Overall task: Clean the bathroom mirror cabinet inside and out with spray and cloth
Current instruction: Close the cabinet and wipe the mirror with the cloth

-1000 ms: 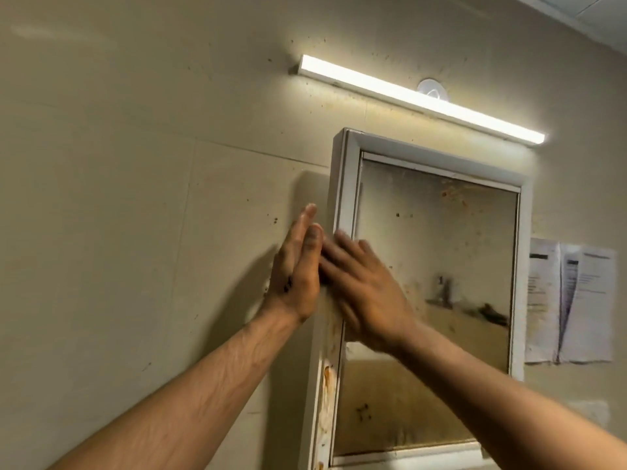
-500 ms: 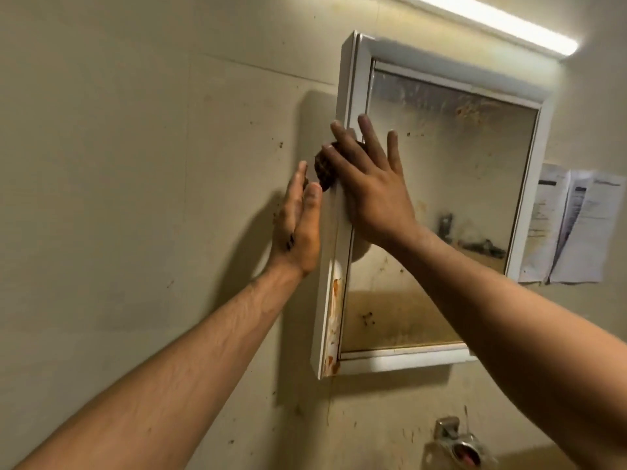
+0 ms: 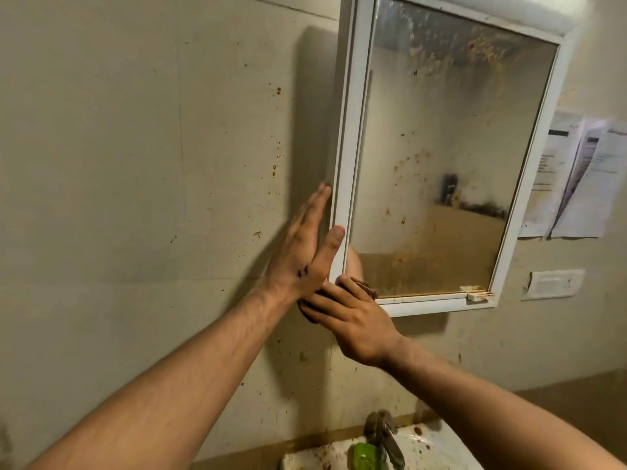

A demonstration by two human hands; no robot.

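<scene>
My right hand (image 3: 353, 320) grips the dark cloth (image 3: 365, 288) at the lower left corner of the mirror cabinet (image 3: 346, 130). My left hand (image 3: 302, 252) lies flat, fingers straight, on the cabinet's left side just above. That side runs upright, so I think the cloth should go upward.

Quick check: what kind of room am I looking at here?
Most likely a grimy bathroom: a wall-mounted mirror cabinet, a tap over a stained white sink below it, and a tiled wall.
</scene>
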